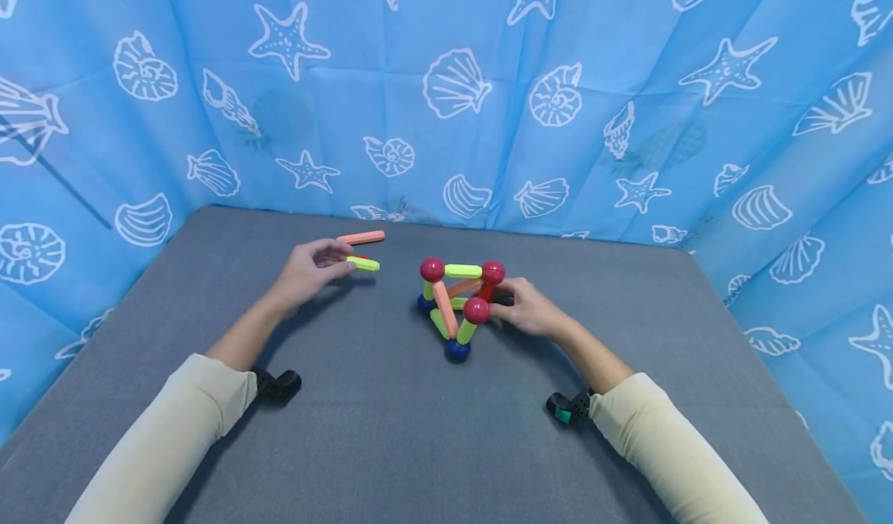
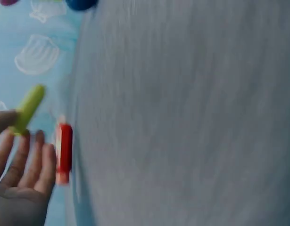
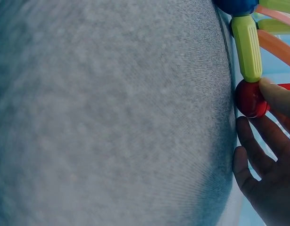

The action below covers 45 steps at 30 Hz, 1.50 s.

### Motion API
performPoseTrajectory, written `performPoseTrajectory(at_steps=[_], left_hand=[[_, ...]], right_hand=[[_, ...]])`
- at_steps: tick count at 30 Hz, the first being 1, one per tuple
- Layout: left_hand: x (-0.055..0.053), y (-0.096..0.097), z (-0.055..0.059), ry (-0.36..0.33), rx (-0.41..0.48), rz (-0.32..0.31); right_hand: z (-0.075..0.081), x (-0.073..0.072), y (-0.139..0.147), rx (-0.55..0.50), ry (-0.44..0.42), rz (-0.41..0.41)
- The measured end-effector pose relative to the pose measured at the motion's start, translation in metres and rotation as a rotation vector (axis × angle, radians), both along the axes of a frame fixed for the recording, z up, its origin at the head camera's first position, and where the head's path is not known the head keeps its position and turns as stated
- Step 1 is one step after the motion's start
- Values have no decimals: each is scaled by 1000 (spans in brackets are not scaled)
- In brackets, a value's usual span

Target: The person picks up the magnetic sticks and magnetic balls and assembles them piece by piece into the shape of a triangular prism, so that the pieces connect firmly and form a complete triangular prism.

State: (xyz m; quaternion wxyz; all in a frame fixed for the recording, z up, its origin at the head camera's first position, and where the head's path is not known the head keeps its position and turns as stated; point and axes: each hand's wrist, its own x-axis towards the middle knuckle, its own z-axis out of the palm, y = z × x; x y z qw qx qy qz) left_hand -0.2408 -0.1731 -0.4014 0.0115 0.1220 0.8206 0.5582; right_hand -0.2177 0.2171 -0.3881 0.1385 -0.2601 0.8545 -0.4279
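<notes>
My left hand pinches a short yellow-green rod between thumb and fingers, raised above the table. Beyond that hand lie an orange rod and a red rod, the red one mostly hidden in the head view. Near the middle of the table stands a frame of rods and balls, with red balls on top and blue balls at the base. Its nearest red ball is gripped by my right hand, thumb on one side and fingers beneath; some fingers are hidden behind the frame.
A grey cloth-covered table extends under both arms. Behind it hangs a blue curtain with white shell and starfish prints. Black wrist devices are strapped near both sleeves.
</notes>
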Motion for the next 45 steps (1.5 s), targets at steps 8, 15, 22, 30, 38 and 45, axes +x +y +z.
performPoseTrajectory(at_steps=[8,15,22,30,38,45], left_hand=[[29,36,23,-234,545,-128],[52,75,34,-340,549,-121],[64,102,36,-391,532,-100],[66,113,37,-435,572,-57],[75,124,40,-564,570,21],[80,138,46,-607,638,14]], right_hand=[[1,-1,-1,-1,-12,4],[1,-1,-2,10,-16,-7],[1,0,-3,-2,0,2],[0,1,-3,8,4,-9],[1,0,-2,-4,15,0],[-1,1,0,-30,51,28]])
